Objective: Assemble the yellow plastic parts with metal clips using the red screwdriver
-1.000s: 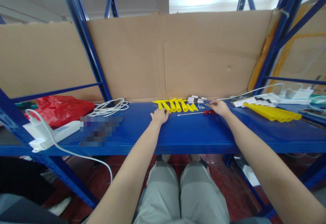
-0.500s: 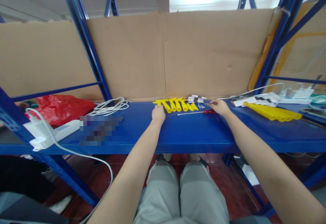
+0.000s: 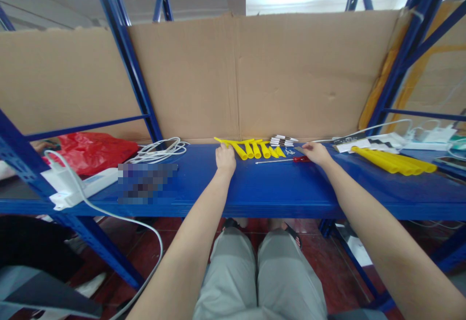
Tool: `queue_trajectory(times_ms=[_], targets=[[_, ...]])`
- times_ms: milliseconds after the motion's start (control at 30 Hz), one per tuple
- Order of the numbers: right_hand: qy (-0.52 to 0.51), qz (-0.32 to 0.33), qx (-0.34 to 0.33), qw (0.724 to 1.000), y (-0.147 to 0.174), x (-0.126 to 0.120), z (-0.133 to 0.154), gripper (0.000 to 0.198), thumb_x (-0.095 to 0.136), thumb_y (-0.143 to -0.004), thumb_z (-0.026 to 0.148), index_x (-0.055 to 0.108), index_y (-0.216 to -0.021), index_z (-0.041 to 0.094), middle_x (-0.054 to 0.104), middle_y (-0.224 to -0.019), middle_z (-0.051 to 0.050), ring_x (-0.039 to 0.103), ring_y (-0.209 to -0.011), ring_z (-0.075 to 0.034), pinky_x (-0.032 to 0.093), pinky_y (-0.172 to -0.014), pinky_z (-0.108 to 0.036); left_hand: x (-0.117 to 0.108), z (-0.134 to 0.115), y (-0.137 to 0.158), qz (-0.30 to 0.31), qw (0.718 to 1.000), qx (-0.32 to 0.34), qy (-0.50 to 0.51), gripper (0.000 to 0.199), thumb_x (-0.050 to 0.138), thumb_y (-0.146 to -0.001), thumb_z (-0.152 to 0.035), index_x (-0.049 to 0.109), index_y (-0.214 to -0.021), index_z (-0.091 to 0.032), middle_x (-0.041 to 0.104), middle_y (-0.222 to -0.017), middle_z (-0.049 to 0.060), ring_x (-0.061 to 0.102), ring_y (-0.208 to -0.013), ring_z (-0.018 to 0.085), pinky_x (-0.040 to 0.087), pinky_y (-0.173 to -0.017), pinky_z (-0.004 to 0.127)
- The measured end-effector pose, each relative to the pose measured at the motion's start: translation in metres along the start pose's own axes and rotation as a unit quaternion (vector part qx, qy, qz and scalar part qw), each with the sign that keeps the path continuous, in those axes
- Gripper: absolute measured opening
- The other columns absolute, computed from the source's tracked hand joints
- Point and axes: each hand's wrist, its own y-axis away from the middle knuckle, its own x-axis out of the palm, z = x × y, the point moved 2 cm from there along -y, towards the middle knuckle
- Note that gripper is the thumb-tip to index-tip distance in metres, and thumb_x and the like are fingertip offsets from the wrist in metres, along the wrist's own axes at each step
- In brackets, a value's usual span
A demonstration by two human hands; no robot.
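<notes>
Plainly listed, on the blue desk (image 3: 276,184): one left hand (image 3: 225,160), fingers curled in and apparently pinching the leftmost yellow piece (image 3: 220,140), whose visible bar points past the fingers toward the far left. Item two, a row of yellow tubes (image 3: 257,151), just right of that nearer hand, stems slanting from far left to near right. Item three, one right hand (image 3: 316,153), bent low beside the red-handled screwdriver (image 3: 300,159) at the row's right, its grip impossible to tell from where I stand.
</notes>
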Motion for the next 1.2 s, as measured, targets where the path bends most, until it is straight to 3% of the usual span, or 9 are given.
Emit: queue_trajectory(times_ms=[133, 300, 567, 833, 1033, 1200], targets=[[-0.001, 0.001, -0.005, 1.000, -0.001, 0.001, 0.000, 0.020, 0.063, -0.080, 0.023, 0.073, -0.095, 0.015, 0.074, -0.100, -0.012, 0.069, -0.094, -0.024, 0.050, -0.087, -0.033, 0.002, -0.001, -0.001, -0.004, 1.000, 0.025, 0.000, 0.037, 0.039, -0.087, -0.002, 0.064, -0.113, -0.007, 0.055, -0.126, 0.020, 0.057, -0.110, 0.027, 0.041, -0.095, 0.035], [0.000, -0.002, -0.013, 1.000, -0.002, 0.001, -0.002, 0.017, 0.065, -0.079, 0.026, 0.073, -0.090, 0.016, 0.075, -0.096, -0.011, 0.069, -0.089, -0.024, 0.052, -0.084, -0.032, 0.003, 0.002, -0.001, -0.015, 1.000, 0.008, 0.008, 0.037, 0.037, -0.088, -0.003, 0.065, -0.112, -0.007, 0.058, -0.123, 0.019, 0.057, -0.108, 0.026, 0.042, -0.094, 0.035], [-0.004, 0.000, -0.019, 1.000, -0.002, 0.002, -0.002, 0.017, 0.064, -0.079, 0.023, 0.073, -0.091, 0.016, 0.075, -0.097, -0.010, 0.069, -0.090, -0.022, 0.052, -0.085, -0.030, 0.000, 0.009, -0.003, -0.081, 0.995, 0.005, 0.065, 0.047, 0.035, -0.085, 0.002, 0.066, -0.118, -0.010, 0.055, -0.132, 0.018, 0.055, -0.116, 0.026, 0.041, -0.099, 0.035], [-0.002, 0.007, -0.020, 1.000, 0.000, 0.001, 0.001, 0.020, 0.059, -0.080, 0.018, 0.073, -0.093, 0.015, 0.074, -0.100, -0.011, 0.069, -0.094, -0.022, 0.052, -0.088, -0.031, -0.006, 0.025, -0.003, -0.093, 0.987, -0.066, 0.111, 0.052, 0.040, -0.080, 0.001, 0.064, -0.123, -0.013, 0.058, -0.131, 0.015, 0.056, -0.118, 0.026, 0.042, -0.101, 0.034], [0.007, 0.007, -0.017, 1.000, 0.000, 0.001, 0.000, 0.020, 0.059, -0.077, 0.017, 0.074, -0.091, 0.017, 0.075, -0.096, -0.008, 0.069, -0.090, -0.021, 0.052, -0.084, -0.029, -0.013, 0.036, -0.003, -0.159, 0.967, -0.097, 0.175, 0.057, 0.040, -0.078, 0.003, 0.064, -0.125, -0.019, 0.059, -0.131, 0.011, 0.056, -0.119, 0.025, 0.043, -0.103, 0.036], [0.021, 0.043, -0.036, 0.998, 0.001, 0.003, 0.000, 0.019, 0.057, -0.079, 0.017, 0.074, -0.089, 0.016, 0.075, -0.095, -0.008, 0.069, -0.087, -0.019, 0.051, -0.081, -0.026, -0.011, 0.029, -0.005, -0.130, 0.952, -0.108, 0.254, 0.056, 0.038, -0.079, 0.003, 0.063, -0.126, -0.014, 0.061, -0.128, 0.011, 0.058, -0.120, 0.022, 0.046, -0.100, 0.030]])
